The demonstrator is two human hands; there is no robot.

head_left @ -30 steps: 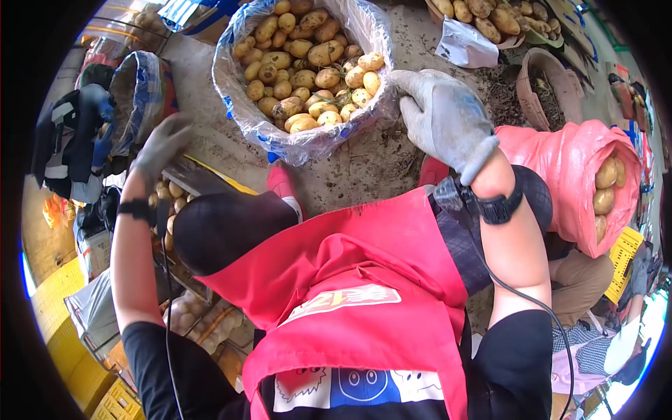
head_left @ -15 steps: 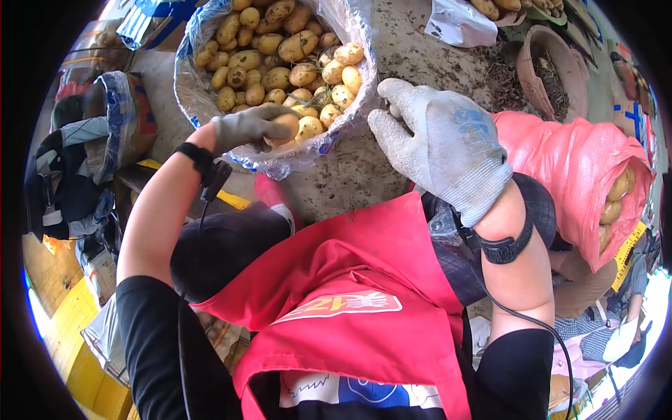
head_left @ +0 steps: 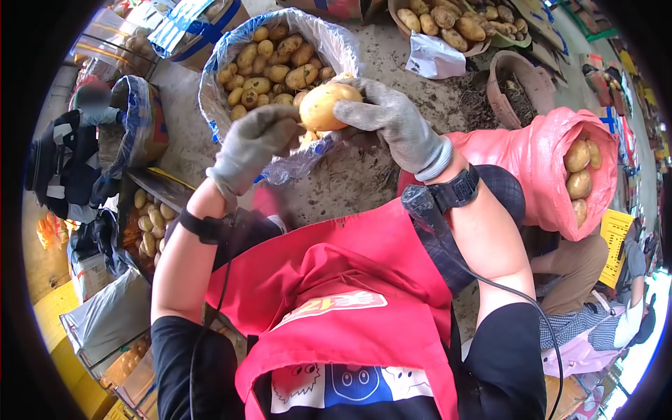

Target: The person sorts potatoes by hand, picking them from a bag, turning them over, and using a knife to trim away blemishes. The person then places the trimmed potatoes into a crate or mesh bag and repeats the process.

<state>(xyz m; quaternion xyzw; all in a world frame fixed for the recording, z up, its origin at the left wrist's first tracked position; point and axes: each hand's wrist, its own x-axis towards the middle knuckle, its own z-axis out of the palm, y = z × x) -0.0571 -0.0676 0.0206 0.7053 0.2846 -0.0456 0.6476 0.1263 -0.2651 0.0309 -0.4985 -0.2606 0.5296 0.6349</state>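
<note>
A large yellow potato (head_left: 323, 107) is held up over the near rim of a plastic-lined basket (head_left: 207, 105). My right hand (head_left: 395, 119), in a grey work glove, grips the potato from its right side with thumb and fingers. My left hand (head_left: 255, 143), gloved too, is beside the potato's left end with its fingers curled together in a pinch. Whether anything is between those fingertips I cannot make out. Behind the held potato, the basket holds many potatoes (head_left: 257, 85), some with soil on them.
To my right lies a pink sack (head_left: 518, 164) with potatoes showing at its mouth. A pinkish tub (head_left: 500, 94) with soil stands beyond it, near a basin of potatoes (head_left: 448, 21). A crate of potatoes (head_left: 150, 220) is at left. Other people (head_left: 70, 154) sit at both sides.
The potato has come up out of the basket and passed from my left hand to my right. My right hand, empty before, has moved left and closed on it.
</note>
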